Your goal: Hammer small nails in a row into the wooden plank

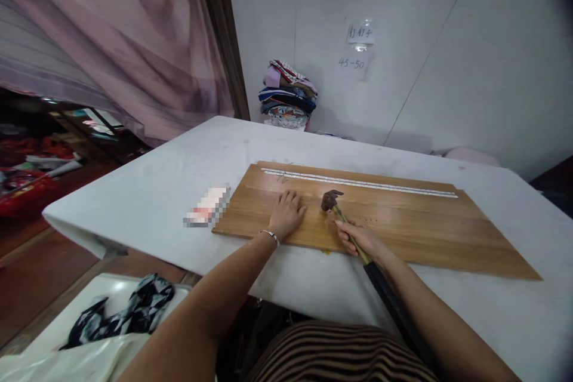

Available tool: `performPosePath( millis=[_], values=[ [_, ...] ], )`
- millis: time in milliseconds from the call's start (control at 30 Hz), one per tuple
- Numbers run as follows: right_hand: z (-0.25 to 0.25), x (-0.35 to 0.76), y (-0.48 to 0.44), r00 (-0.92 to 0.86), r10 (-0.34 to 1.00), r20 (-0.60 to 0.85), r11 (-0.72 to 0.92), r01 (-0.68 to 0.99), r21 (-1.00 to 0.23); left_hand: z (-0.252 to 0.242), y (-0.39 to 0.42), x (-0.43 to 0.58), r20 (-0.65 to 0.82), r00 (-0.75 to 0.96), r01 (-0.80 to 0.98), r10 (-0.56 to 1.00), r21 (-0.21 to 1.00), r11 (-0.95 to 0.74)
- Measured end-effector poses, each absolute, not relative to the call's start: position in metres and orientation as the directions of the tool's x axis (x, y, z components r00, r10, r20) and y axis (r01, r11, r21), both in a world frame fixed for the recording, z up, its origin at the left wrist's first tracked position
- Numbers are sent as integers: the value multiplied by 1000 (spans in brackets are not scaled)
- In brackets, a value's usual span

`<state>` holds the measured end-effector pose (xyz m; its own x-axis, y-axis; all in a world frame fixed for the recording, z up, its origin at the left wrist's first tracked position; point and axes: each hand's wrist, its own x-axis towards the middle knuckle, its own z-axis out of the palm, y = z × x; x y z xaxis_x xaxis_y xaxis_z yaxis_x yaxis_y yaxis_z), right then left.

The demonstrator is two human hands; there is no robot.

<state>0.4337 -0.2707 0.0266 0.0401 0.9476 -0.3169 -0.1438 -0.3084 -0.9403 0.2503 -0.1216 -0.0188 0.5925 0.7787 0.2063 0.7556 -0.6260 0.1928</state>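
Note:
A brown wooden board (439, 227) lies flat across the white-covered table. My left hand (287, 212) rests palm down on its left half, fingers stretched out. Wrapped around the handle of a claw hammer (330, 200) is my right hand (358, 239), near the board's front edge. The hammer's rusty head is above the board, and its long black grip runs back along my right forearm. Thin nail-like pieces (282, 177) lie near the board's far left corner. A row of small dark marks (369, 219) shows right of the hammer head.
Two narrow white strips (358, 182) run along the board's far side. A pixelated flat object (208, 206) lies left of the board on the table (147, 191). Folded clothes (289, 95) are stacked by the wall. Lower left, patterned cloth (134, 310) lies on a white surface.

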Motion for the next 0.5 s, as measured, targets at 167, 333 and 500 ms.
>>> performPosePath(
  millis=[167, 333, 500],
  values=[
    [29, 434, -271, 48, 945, -325, -315, -151, -937, -20, -121, 250, 208, 587, 760, 782, 191, -621],
    [22, 436, -270, 44, 941, -334, -326, -136, -936, -20, -121, 250, 206, 586, 755, 784, 211, -620],
    [26, 436, -270, 46, 947, -318, -308, -154, -939, -18, -122, 250, 205, 589, 755, 782, 204, -623]
  ],
)
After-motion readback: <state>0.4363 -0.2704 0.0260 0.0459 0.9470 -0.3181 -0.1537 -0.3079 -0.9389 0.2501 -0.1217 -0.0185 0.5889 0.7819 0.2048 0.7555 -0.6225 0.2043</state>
